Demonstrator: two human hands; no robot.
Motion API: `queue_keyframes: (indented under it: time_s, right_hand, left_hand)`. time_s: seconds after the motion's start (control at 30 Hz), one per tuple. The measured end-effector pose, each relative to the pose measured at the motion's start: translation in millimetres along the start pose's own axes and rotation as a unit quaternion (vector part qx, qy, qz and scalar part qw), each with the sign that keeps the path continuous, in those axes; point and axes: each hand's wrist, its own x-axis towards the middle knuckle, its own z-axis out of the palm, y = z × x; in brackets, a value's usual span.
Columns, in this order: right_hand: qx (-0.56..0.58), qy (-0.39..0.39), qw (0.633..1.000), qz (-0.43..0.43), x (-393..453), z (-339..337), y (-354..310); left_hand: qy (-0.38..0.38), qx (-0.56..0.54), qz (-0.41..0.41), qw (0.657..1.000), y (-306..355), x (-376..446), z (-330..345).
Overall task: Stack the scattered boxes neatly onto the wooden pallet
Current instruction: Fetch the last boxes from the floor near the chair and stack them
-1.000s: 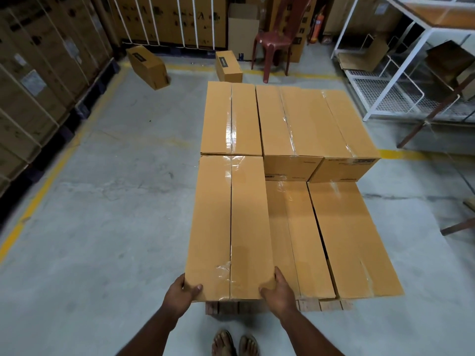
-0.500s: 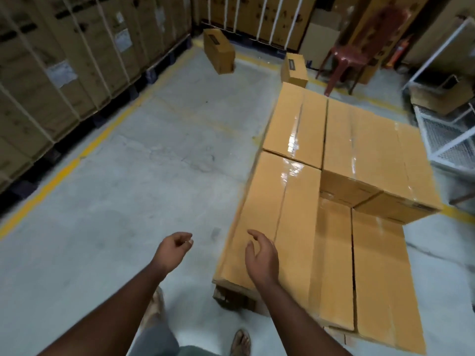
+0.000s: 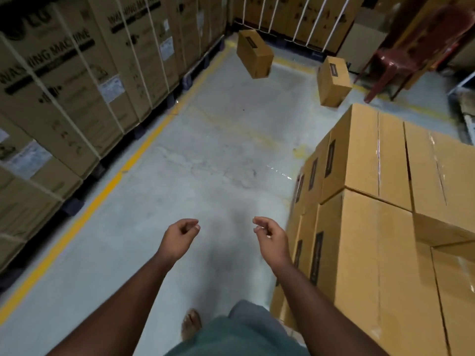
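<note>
Your left hand (image 3: pixel 180 238) and right hand (image 3: pixel 271 240) hang out in front of you over the bare concrete floor (image 3: pixel 205 155), apart from each other and touching nothing. The fingers (image 3: pixel 191 226) of both hands are loosely curled and hold nothing.

The stacked boxes (image 3: pixel 385 201) sit at your right, close beside your right forearm. They are plain brown cartons with clear tape along their top seams and dark labels on the ends that face you. The stack stands several layers high on this side, and the upper cartons lie flush against one another. The wooden pallet underneath is hidden from this angle.

Two loose boxes remain on the floor, well ahead of you. The far box (image 3: pixel 254 53) lies tilted near the yellow floor line (image 3: pixel 108 181), close to the back wall of strapped cartons. The nearer box (image 3: pixel 332 82) stands on the floor just beyond the far corner of the stack, beside a dark red plastic chair (image 3: pixel 393 60).

Along your left, tall washing-machine cartons (image 3: pixel 64 80) bound with white straps stand in a row on dark pallets behind the yellow line. Your sandalled foot (image 3: pixel 191 325) shows at the bottom of the view, on the concrete.
</note>
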Motion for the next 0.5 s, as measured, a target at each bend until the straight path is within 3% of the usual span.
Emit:
queue_keyframes:
  time_s: [0.2,0.5]
  right_hand:
    - [0.022,0.028,0.998,0.05,105,24,-36]
    - [0.048,0.022,0.996,0.067,386,57,-127]
  left_hand:
    - [-0.035,-0.001,0.023,0.999,66,122,-4]
    - [-0.037,-0.001,0.029,0.999,223,369,9]
